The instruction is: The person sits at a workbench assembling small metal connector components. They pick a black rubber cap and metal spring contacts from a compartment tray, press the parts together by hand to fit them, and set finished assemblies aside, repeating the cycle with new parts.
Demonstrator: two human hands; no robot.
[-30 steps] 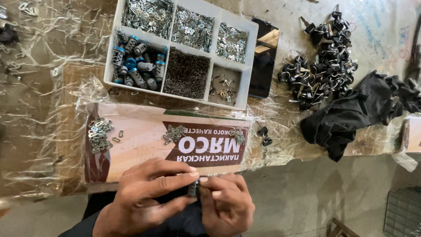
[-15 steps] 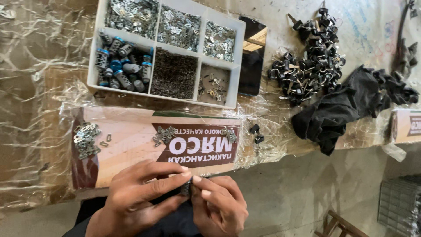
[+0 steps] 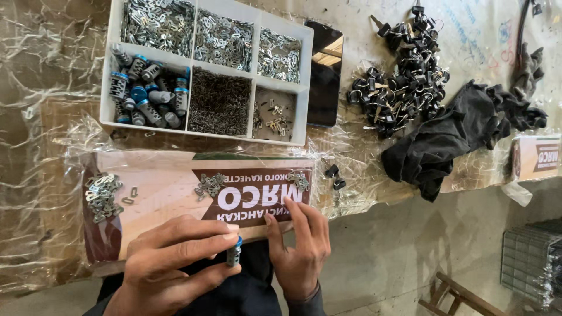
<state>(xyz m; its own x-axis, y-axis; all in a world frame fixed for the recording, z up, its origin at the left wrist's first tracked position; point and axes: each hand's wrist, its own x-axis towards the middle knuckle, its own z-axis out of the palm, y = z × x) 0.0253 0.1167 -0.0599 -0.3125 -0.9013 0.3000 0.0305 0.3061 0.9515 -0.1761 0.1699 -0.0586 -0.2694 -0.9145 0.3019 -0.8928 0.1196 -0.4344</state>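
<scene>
Head view, left to right. Far left: crinkled clear plastic sheet (image 3: 41, 117) over bench. Small heap of flat metal plates (image 3: 102, 196) on left end of printed cardboard panel (image 3: 164, 193). Above it, white compartment tray (image 3: 105, 88): top row three bins of silvery plates, lower left bin of blue-capped lock cylinders (image 3: 149, 93), lower middle bin of dark fine springs (image 3: 219, 102), lower right bin nearly bare with a few brass bits. Low centre-left: left hand (image 3: 170, 266), thumb and forefinger pinching small metal cylinder with blue cap (image 3: 234, 251), held upright just below near edge of cardboard, over dark clothing. Two more small clusters of plates (image 3: 211, 186) on cardboard, near printed label. Right hand (image 3: 298, 251) just beside cylinder, not touching it; fingers spread and extended, tips resting on near edge of cardboard, holding nothing visible. Dark phone (image 3: 325, 73) lying against right wall of tray. Two loose black key heads (image 3: 335, 177) right of cardboard. Further right: pile of black-headed keys (image 3: 404, 82), then crumpled black cloth (image 3: 451, 137). Far right: second printed box (image 3: 535, 157), wire crate (image 3: 530, 257) on floor.
</scene>
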